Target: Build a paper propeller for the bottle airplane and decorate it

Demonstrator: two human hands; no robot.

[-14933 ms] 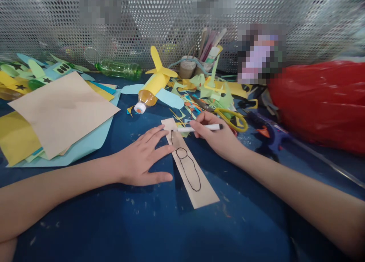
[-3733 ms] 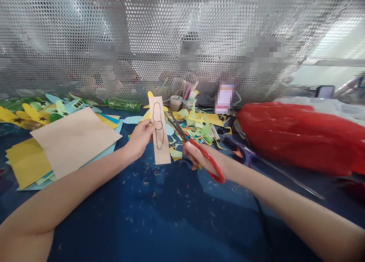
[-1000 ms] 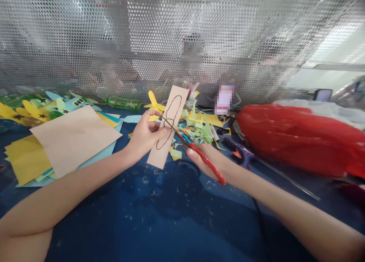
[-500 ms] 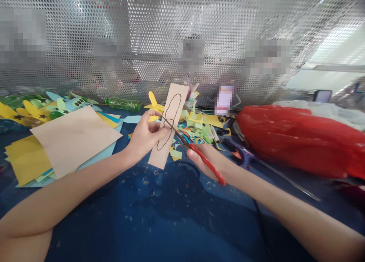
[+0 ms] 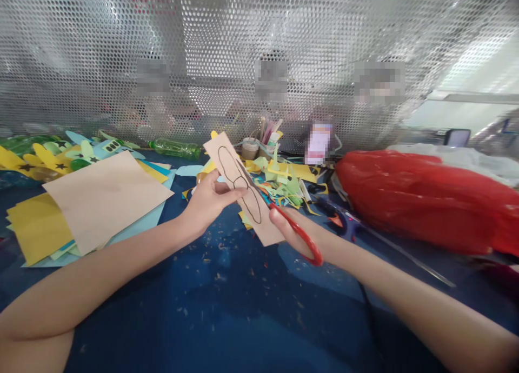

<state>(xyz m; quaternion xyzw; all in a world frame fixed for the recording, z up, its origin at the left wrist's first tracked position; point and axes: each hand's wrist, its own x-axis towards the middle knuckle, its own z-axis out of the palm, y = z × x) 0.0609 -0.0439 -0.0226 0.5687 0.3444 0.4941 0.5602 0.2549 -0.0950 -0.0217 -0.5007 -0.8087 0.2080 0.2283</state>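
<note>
My left hand [image 5: 206,202] pinches a beige strip of paper [image 5: 265,230] at about its middle. On the strip is a dark outline of two long loops joined by a small round centre, and the strip leans with its top to the left. My right hand [image 5: 294,230] is closed round the red handles of a pair of scissors [image 5: 310,248]. The dark blades lie along the strip's right edge, partly hidden by the paper. I cannot tell whether they cut into it.
Coloured sheets [image 5: 109,200] lie stacked at left, with cut paper shapes [image 5: 48,157] and a green bottle [image 5: 176,147] behind. Paper scraps [image 5: 287,181] are heaped beyond my hands. At right are a glue gun [image 5: 344,221] and a red plastic bag [image 5: 421,200]. Perforated silvery sheeting [image 5: 223,48] rises behind.
The beige strip has turned anticlockwise, its top swinging left and its lower end right, towards my right hand. The scissors, which crossed its middle, now lie along its right edge.
</note>
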